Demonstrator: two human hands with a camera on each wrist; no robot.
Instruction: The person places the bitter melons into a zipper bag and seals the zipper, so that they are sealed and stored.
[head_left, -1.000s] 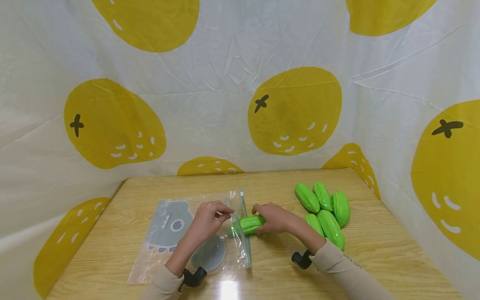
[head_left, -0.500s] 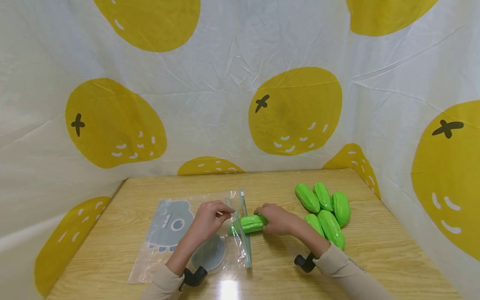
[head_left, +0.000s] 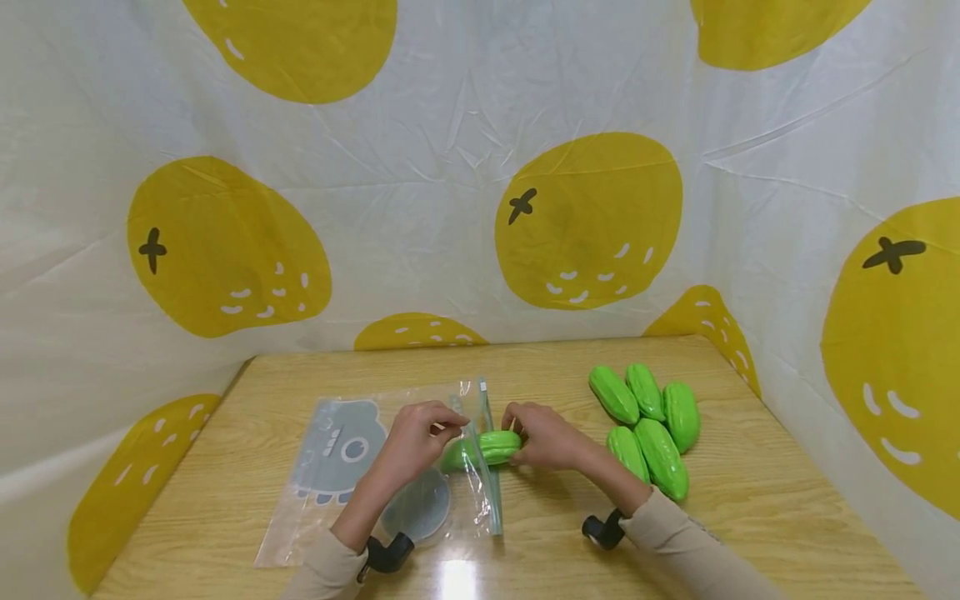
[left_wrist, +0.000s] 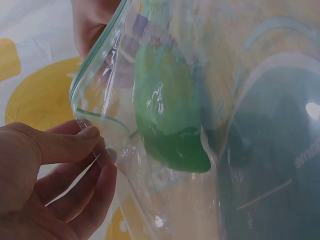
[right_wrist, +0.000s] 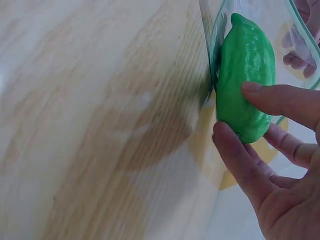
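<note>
In the head view, a clear zip bag (head_left: 468,521) with a grey cartoon print lies flat on the table, its mouth facing right. My left hand (head_left: 418,437) pinches the bag's upper layer by the mouth; in the left wrist view, thumb and fingers hold the film's corner. A bright green, bumpy toy bitter melon (head_left: 498,447) lies partly inside the mouth, its pointed end seen through the plastic. My right hand (head_left: 547,437) holds the melon's outer end, with the thumb on its top and fingers at the end and side in the right wrist view.
Several more green toy bitter melons (head_left: 662,458) lie grouped on the right of the wooden table (head_left: 555,533). A white curtain (head_left: 420,242) with yellow fruit prints encloses the table at the back and sides.
The melon has gone farther left into the bag. My right hand shifted slightly right, then back left with the melon. My left hand has stayed in place on the bag.
</note>
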